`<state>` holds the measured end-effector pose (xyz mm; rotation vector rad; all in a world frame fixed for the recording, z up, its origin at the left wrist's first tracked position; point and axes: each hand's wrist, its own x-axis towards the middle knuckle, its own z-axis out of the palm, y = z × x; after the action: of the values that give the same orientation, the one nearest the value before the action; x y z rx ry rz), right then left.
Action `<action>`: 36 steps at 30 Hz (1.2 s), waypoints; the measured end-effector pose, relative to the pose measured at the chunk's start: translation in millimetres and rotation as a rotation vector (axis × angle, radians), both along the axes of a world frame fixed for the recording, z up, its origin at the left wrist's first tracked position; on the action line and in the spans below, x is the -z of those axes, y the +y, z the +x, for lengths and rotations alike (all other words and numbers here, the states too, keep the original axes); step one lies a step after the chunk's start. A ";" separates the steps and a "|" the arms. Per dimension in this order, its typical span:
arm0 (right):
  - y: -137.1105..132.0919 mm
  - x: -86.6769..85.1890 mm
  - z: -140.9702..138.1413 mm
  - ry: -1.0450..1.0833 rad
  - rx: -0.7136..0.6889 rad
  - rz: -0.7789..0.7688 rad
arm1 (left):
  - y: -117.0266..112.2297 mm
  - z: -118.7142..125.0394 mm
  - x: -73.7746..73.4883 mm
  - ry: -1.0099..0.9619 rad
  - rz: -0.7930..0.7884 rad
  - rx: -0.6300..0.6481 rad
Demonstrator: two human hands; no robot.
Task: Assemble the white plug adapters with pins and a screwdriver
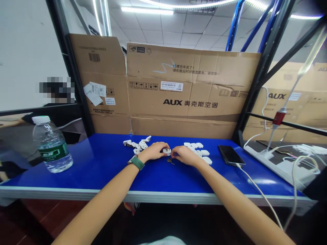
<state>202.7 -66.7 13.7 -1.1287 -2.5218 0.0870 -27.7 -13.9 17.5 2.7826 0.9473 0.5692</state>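
Both hands meet at the middle of the blue table (97, 166). My left hand (154, 150), with a green watch (136, 162) on its wrist, is closed on a small white plug part (167, 151). My right hand (184, 154) is closed just to the right of that part, fingertips pinched toward it; what they hold is too small to make out. Small dark metal pieces (170, 160) lie on the table right under the hands. A heap of white plug parts (138, 143) lies behind my left hand, and another heap (200, 151) behind my right hand.
A water bottle (51, 144) stands at the table's left. A black phone (231, 155) on a white cable lies right of the parts. Flattened cardboard boxes (189, 92) wall the back. A white power strip (273, 160) with cables sits on the bench to the right.
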 end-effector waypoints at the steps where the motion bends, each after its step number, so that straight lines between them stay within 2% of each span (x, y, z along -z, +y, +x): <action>1: 1.4 0.8 0.4 0.012 -0.002 0.004 | -0.4 -0.1 -0.4 -0.003 0.001 0.007; 5: 7.2 4.0 1.8 0.101 0.023 0.041 | -1.2 0.5 0.9 -0.027 -0.015 0.022; 11: 9.7 0.9 2.5 0.191 0.051 0.114 | 3.4 6.4 10.6 -0.134 -0.115 -0.012; 19: 4.2 -9.5 -0.6 0.009 0.113 0.187 | 6.0 14.4 16.1 -0.228 -0.172 0.076; 26: -4.9 -15.7 -9.6 -0.098 0.176 0.165 | 1.8 17.9 14.1 -0.227 -0.157 -0.047; 36: -11.3 -19.4 -15.5 -0.175 0.147 0.175 | 3.5 19.3 16.6 -0.214 -0.158 -0.079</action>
<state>187.2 -78.0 33.1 -1.2932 -2.5254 -0.2773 -8.4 -10.4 1.0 2.4962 1.0107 0.7512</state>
